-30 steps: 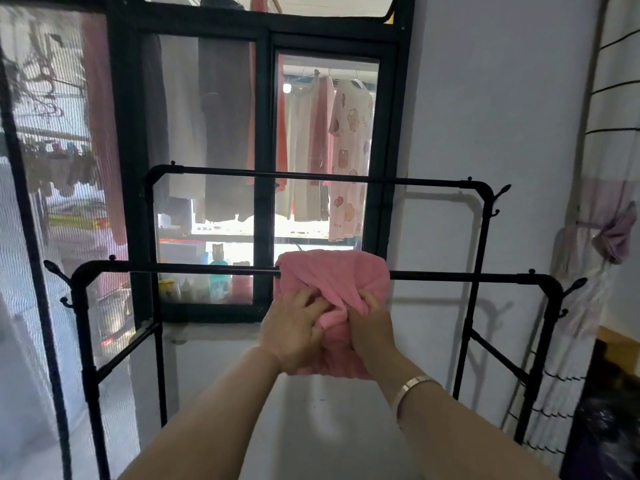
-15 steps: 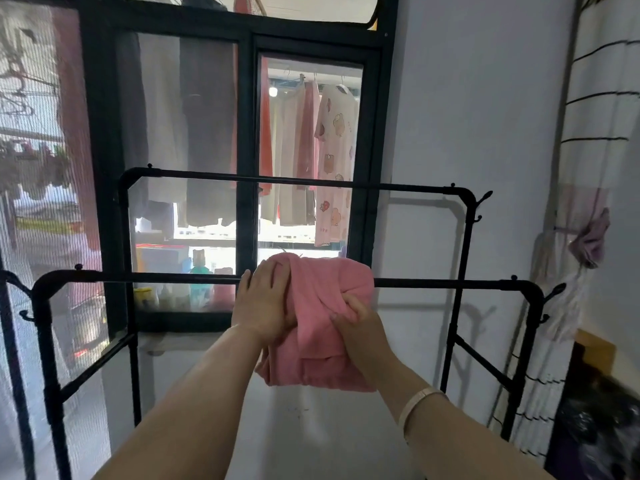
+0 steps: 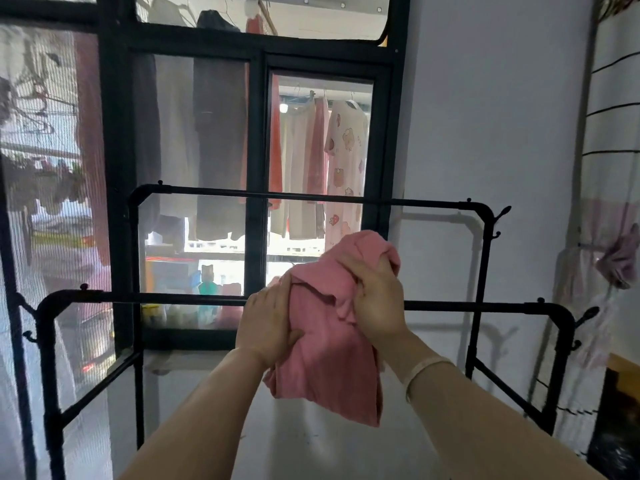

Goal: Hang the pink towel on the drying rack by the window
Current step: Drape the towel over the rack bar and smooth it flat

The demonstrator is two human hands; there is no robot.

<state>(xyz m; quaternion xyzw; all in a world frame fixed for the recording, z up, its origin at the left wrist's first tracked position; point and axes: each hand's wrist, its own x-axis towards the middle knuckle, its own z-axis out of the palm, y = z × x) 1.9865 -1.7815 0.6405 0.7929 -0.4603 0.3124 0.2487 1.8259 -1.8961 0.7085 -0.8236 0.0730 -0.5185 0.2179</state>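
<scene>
Hands grip the bunched pink towel (image 3: 325,344) at the near rail (image 3: 156,296) of the drying rack (image 3: 481,271): left hand (image 3: 268,320) pinches its nine o'clock edge, right hand (image 3: 377,299) clutches its one o'clock fold, likely to spread it.

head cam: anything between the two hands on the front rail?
Only the pink towel, bunched over the front rail of the rack. The left hand presses its left side, the right hand grips its upper right fold. The head view shows this.

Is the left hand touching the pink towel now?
Touching. In the head view the left hand presses flat against the towel, its thumb lying on the cloth with no gap between them.
</scene>
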